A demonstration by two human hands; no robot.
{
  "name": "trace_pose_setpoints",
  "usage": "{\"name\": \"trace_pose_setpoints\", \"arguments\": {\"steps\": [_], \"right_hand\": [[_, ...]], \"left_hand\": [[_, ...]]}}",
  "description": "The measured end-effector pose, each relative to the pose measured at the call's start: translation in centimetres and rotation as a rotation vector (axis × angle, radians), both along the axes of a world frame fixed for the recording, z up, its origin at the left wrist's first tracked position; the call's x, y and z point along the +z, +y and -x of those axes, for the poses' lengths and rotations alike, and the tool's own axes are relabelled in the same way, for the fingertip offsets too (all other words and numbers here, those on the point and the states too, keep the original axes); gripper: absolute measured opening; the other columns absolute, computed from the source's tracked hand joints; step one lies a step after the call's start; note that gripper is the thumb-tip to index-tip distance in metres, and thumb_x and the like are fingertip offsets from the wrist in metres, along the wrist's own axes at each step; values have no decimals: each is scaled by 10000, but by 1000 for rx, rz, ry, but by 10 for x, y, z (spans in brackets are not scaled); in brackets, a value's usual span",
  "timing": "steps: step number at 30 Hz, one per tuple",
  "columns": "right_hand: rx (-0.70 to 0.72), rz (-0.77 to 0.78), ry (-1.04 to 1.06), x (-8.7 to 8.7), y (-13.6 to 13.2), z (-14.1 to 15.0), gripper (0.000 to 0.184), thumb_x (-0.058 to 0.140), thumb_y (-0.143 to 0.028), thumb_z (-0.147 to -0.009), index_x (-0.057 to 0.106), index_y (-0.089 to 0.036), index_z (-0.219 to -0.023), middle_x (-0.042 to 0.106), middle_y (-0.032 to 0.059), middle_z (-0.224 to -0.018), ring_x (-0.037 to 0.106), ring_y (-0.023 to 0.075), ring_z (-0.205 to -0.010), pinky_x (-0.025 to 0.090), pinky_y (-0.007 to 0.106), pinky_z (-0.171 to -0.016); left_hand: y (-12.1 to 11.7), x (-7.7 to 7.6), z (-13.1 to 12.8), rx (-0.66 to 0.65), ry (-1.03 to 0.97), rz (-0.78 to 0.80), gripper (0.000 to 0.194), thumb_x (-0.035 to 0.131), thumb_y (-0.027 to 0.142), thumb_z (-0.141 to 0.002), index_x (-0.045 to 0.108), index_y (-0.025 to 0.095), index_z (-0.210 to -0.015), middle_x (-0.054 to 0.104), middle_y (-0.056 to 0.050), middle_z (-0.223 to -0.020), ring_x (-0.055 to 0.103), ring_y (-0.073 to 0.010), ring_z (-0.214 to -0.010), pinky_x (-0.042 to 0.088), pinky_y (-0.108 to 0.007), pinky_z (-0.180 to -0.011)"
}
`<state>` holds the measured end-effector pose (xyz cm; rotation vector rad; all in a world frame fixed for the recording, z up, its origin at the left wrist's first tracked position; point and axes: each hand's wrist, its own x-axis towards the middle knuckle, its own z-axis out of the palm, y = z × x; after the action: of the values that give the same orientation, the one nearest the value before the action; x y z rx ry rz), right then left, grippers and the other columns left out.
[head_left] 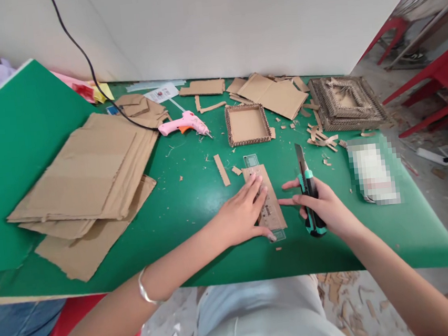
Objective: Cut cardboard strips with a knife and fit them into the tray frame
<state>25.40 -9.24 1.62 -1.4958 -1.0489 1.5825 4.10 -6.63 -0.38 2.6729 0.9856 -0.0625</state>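
My left fingers [248,185]: spread open, holding clear ruler [250,160] flat over cardboard strip [279,216] | My right fingers [300,199]: gripping utility knife [309,182], blade exposed | Green surface [195,202] beneath

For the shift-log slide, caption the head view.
Left hand flat over cardboard and a clear ruler, right hand holding a cutter, blade out, above the green table.

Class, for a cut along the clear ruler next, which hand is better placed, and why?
Probably the right hand: it holds the cutter, blade out, beside the cardboard piece. The left hand rests on the clear ruler and that piece; lifting it might let both slip.
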Motion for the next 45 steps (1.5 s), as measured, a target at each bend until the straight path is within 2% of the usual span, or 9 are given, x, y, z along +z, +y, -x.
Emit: {"name": "trace_pose_setpoints", "arguments": {"steps": [6,11,16,20,25,32,35,38,45], "right_hand": [[-51,-45,-7,0,21,0,312,702,-313,-689,522,-223,-928,621,48,-1081,694,207,-828,413,196,-400],[-109,-136,-64,1,23,-13,365,692,-416,-745,531,-219,-1006,532,-58,-633,567,104,-532,473,227,-469],[-265,-329,-48,-8,11,-24,372,633,-463,-799,480,-234,-1050,518,-66,-655,554,103,-567,528,275,-567],[-127,-266,-139,-11,7,-25,408,622,-446,-802,404,-248,-1084,529,-73,-676,546,106,-513,512,266,-485],[24,-184,-51,-6,6,-23,439,583,-353,-819,253,-335,-1109,537,-95,-796,522,94,-467,500,271,-395],[-5,-172,142,-6,9,-21,201,500,-421,-870,432,-243,-935,640,7,-918,695,188,-703,580,357,-586],[-7,-203,197,-5,10,-27,335,444,-580,-863,457,-261,-964,697,60,-972,707,260,-850,581,413,-660],[51,-300,199,-11,6,-32,492,405,-724,-814,488,-273,-991,690,92,-1107,650,289,-1049,532,488,-868],[210,-403,8,-27,-5,-30,493,391,-650,-873,517,-251,-1134,562,111,-1331,557,282,-1200,423,498,-1031]], "left_hand": [[18,1,-4,36,-4,12,1049,590,713,-724,272,15,-1441,103,-255,-1548,41,-336,-1450,304,-445,-1117],[21,3,-3,35,8,17,1050,577,719,-731,267,18,-1448,95,-238,-1554,39,-328,-1453,301,-444,-1122],[20,6,-5,38,49,7,1068,541,748,-732,250,23,-1462,96,-223,-1558,45,-321,-1454,301,-429,-1126],[19,6,-5,39,59,-32,1081,512,773,-728,261,18,-1460,120,-221,-1556,69,-321,-1453,302,-411,-1128],[19,3,-6,35,56,-92,1100,465,813,-713,289,17,-1451,160,-218,-1548,118,-333,-1445,321,-421,-1116],[17,0,-8,51,54,-153,1096,436,826,-714,322,11,-1437,199,-216,-1541,134,-359,-1437,288,-425,-1127],[17,0,-7,50,36,-172,1117,413,850,-697,325,18,-1437,214,-213,-1538,122,-380,-1434,178,-476,-1163],[16,-1,-5,42,15,-174,1168,413,885,-651,320,29,-1440,214,-218,-1538,100,-400,-1432,93,-518,-1168],[16,-4,-4,50,7,-158,1160,485,864,-639,306,49,-1444,204,-212,-1543,103,-395,-1433,139,-484,-1160]]}}
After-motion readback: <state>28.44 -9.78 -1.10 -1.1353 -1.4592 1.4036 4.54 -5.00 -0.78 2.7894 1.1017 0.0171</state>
